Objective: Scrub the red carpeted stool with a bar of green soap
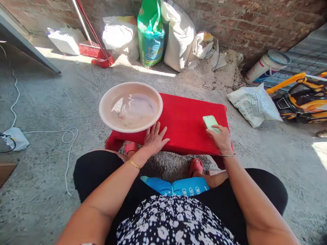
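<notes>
My left hand (155, 139) lies flat with fingers spread on the front edge of a low table with a red cover (186, 119). Its fingertips come close to the rim of a wide pale basin (105, 112), which holds water (135, 110). At the table's right end, my right hand (221, 137) grips a light green phone (210, 121) by its near side. The phone's far end points away from me, and its near part is hidden under my fingers.
Against the brick wall stand a green-and-blue sack (151, 44), a white sack (179, 37) and a red dustpan (103, 60). To the right are a bucket (267, 66), a printed bag (255, 103) and a yellow toy excavator (298, 98). A white cable (68, 160) runs along the left floor.
</notes>
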The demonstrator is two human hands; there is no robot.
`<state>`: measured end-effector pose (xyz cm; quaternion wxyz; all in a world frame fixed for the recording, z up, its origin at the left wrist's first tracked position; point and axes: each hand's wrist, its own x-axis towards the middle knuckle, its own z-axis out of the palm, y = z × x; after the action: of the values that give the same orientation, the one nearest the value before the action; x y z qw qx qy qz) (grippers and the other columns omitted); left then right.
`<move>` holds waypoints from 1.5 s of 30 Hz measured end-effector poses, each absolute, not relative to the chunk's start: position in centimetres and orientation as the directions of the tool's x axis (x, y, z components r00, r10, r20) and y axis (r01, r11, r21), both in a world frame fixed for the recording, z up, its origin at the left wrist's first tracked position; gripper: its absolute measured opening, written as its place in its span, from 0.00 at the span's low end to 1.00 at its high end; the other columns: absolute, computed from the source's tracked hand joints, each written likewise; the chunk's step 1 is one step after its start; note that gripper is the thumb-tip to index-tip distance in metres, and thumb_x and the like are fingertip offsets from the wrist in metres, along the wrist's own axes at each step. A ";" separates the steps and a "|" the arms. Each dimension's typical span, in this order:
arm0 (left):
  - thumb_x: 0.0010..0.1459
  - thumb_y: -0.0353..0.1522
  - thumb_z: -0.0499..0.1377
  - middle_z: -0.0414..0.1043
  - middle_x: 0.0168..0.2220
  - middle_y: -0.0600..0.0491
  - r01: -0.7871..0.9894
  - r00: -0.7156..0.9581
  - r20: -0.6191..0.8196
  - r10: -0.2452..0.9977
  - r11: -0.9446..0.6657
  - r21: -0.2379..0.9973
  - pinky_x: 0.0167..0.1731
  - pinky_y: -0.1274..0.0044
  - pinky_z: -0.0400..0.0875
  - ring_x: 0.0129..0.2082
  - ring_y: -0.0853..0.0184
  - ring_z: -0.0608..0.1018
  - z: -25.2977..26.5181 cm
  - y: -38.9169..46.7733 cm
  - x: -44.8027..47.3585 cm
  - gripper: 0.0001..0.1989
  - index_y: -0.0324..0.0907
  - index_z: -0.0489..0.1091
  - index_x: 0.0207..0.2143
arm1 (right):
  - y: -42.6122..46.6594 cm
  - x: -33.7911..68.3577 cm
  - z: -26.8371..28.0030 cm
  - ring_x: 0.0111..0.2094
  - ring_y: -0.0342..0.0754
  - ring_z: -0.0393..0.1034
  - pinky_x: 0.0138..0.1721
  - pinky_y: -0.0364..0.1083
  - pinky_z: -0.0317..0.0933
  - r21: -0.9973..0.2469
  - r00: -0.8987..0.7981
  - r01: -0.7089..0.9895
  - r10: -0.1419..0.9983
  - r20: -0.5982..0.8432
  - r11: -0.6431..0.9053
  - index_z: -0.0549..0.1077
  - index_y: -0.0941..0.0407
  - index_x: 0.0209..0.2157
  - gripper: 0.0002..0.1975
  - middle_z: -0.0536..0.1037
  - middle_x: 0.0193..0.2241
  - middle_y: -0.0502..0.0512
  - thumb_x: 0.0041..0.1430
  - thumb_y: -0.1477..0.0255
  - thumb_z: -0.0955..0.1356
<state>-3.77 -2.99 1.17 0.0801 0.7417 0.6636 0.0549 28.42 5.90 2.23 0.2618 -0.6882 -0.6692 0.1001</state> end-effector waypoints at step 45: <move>0.63 0.35 0.54 0.71 0.48 0.44 0.859 0.169 -0.036 0.985 -0.129 0.496 0.52 0.62 0.65 0.51 0.56 0.72 5.3 -3.6 -2.4 0.15 0.43 0.70 0.51 | 4.1 19.6 3.8 0.38 0.51 0.67 0.40 0.48 0.59 -0.488 0.270 0.857 0.950 0.154 -0.164 0.74 0.54 0.43 0.25 0.72 0.38 0.58 0.52 0.50 0.67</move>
<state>-2.39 -3.55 5.25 0.2077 0.7359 0.6262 0.1520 19.64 4.14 3.84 0.2483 -0.7572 -0.5968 0.0937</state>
